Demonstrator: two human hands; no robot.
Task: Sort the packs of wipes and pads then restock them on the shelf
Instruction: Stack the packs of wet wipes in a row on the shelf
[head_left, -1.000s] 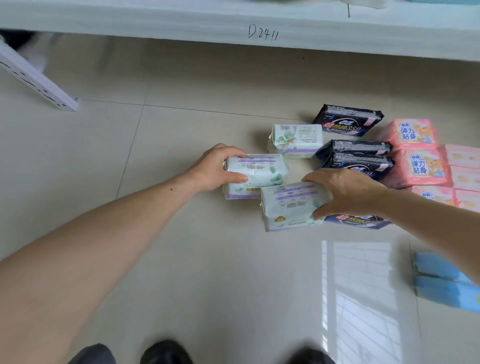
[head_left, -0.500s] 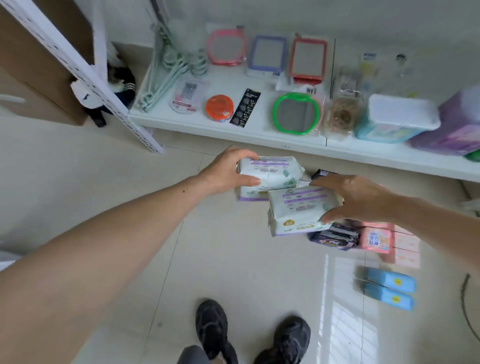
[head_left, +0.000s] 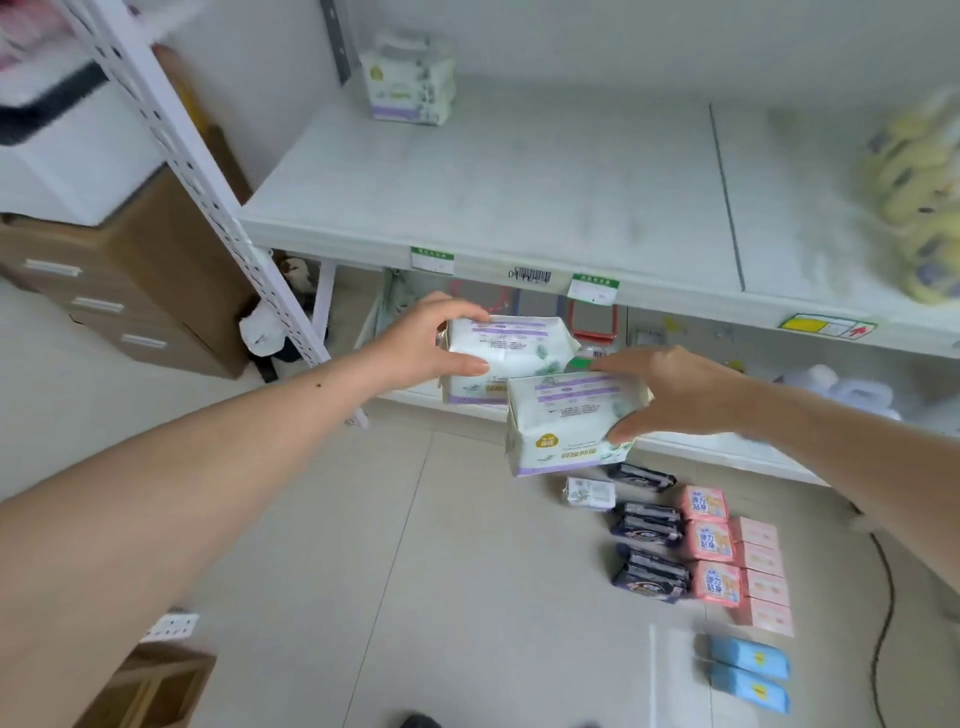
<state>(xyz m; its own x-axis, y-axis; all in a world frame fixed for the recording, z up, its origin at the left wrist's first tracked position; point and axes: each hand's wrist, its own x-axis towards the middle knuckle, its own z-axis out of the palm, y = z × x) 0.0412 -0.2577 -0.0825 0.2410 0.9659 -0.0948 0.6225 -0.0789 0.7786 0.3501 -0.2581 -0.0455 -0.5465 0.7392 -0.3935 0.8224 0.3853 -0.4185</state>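
My left hand (head_left: 421, 340) grips one white-and-purple pack (head_left: 511, 348) in the air, just below the front edge of the white shelf (head_left: 493, 197). Beside it, my right hand (head_left: 670, 392) grips a second white-and-purple pack (head_left: 561, 423), slightly lower and nearer to me. At the shelf's back left corner stand matching white packs (head_left: 408, 78). On the floor to the lower right lie one more white pack (head_left: 589, 492), several black packs (head_left: 649, 551), pink packs (head_left: 714, 543), pale pink boxes (head_left: 761, 574) and two blue packs (head_left: 748, 673).
A perforated white upright (head_left: 208, 197) slants along the shelf's left side, with a brown drawer cabinet (head_left: 119, 280) behind it. Yellow bagged goods (head_left: 919, 192) sit at the shelf's right end. A lower shelf holds frames and bottles. A cardboard box (head_left: 150, 691) stands at lower left.
Both hands have lifted their packs from the floor up to the level of the middle shelf. The view has tilted upward from the floor to the shelf.
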